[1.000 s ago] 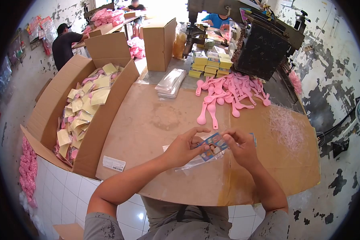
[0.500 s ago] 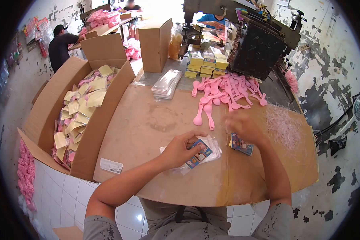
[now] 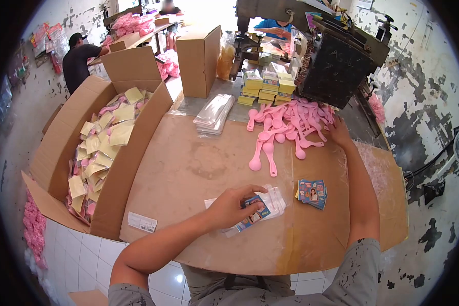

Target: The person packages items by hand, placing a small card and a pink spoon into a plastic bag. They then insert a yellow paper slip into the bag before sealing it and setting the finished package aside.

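Cardboard-covered table, open carton of packed bags left of both grips. Left hand pinches a blue printed card over clear plastic sleeves, thumb on top; card stack sits just right of that grip. Right hand, farther forward, is at the right edge of the pink plastic spoons, fingertips partly hidden, can't tell if closed on anything.

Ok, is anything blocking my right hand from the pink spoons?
Nothing visible is. Your right hand is at the right edge of the pink spoons; the card stack lies nearer you, outside that gap. Actual contact is unclear.
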Tool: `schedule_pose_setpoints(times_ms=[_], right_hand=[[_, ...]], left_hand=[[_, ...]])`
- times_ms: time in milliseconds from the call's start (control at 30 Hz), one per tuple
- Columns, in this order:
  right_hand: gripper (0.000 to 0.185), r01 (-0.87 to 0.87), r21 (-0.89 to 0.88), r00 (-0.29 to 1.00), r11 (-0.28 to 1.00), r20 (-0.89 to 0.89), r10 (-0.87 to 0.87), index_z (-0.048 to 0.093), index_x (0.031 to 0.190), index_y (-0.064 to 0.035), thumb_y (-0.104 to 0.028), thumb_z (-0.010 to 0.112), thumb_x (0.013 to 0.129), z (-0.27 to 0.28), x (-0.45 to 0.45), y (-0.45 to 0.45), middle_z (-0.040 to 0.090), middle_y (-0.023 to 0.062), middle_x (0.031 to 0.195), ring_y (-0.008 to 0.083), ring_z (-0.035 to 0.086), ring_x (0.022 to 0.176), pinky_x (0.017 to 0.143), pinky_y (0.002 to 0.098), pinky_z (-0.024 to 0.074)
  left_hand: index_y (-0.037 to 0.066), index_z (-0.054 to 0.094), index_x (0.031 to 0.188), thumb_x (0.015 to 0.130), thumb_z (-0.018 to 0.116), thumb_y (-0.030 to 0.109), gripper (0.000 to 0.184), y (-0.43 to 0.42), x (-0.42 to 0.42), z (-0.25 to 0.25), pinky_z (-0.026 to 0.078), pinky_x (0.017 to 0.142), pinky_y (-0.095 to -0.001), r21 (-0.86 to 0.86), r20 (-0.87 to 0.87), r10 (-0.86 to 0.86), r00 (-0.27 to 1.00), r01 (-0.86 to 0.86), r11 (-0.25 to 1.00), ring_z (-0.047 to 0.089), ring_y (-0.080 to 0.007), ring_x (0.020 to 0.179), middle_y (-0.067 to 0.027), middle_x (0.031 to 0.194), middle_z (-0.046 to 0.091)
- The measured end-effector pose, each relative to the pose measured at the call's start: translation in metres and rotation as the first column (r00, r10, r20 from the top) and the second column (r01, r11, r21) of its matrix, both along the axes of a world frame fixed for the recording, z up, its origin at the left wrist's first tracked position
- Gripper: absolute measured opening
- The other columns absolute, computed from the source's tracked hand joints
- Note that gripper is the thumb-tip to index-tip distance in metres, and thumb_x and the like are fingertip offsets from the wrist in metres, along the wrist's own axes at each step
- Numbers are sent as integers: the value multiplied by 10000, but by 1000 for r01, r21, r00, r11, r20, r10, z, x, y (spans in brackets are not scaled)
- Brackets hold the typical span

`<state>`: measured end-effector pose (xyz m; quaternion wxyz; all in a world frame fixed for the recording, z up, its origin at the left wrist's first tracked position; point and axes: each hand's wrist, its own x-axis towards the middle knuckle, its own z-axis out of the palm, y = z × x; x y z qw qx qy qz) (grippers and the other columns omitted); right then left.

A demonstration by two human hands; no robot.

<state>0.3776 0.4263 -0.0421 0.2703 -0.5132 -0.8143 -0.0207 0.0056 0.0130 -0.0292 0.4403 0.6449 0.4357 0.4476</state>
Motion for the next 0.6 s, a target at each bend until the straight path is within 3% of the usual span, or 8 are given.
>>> schedule_pose_setpoints(times_ms=[33,133,200,233,300,367,433,600], right_hand=[[594,11,91,1000,996,21,-13,516,1466,9,-358,570,1003,-8,-2,7,520,318,1448,507,509,1313,1122,536,418],[511,-11,92,999,996,50,7,571,1381,24,-314,580,999,1,-20,1,580,299,1366,503,543,1262,1085,540,438],[450,-126,103,988,987,-74,134,598,1325,20,-290,587,999,7,-42,-8,606,289,1317,488,557,1240,1068,531,445],[421,-181,117,971,977,-135,196,612,1297,19,-278,590,999,10,-55,-14,620,284,1292,481,563,1229,1059,526,449],[383,-207,208,975,956,120,185,623,1259,8,-271,594,998,16,-82,-26,628,265,1285,458,568,1223,1058,515,448],[366,-285,208,955,936,143,259,630,1252,-3,-267,594,1001,25,-116,-49,631,246,1289,437,569,1229,1066,504,443],[371,-395,141,909,908,-81,408,633,1276,-15,-266,591,1007,59,-160,-105,628,227,1306,418,567,1247,1085,492,434],[466,-567,44,823,822,14,567,596,1403,-64,-350,566,1036,51,-211,-96,565,188,1451,377,511,1367,1166,471,374]], left_hand=[[60,635,1331,995,702,142,352,0,0,2,602,773,-331,-15,-18,-2,1000,2,1000,755,-174,890,-135,986,769],[64,637,1328,992,706,154,355,-1,-2,7,600,755,-339,-17,-56,2,998,-3,1000,758,-191,845,-141,982,768],[66,639,1327,988,709,160,358,0,-1,6,598,739,-343,32,-65,4,998,-2,999,756,-196,814,-144,978,768],[53,638,1328,999,702,144,348,-1,-2,10,596,791,-335,-38,-86,-13,996,10,999,744,-178,877,-134,1021,762],[26,635,1332,1021,686,113,327,-3,-4,26,593,895,-317,-174,-120,-44,992,23,984,719,-141,1003,-113,1107,749],[28,636,1333,1020,690,117,330,-3,-3,22,594,891,-319,-157,-112,-39,993,21,987,720,-144,1000,-118,1108,748],[29,637,1332,1019,692,122,331,-2,-3,18,596,884,-322,-133,-112,-34,993,19,991,722,-148,995,-119,1109,748],[33,634,1335,1018,697,137,339,0,-3,8,604,851,-330,-50,-131,-26,991,20,999,729,-155,966,-112,1095,753]])
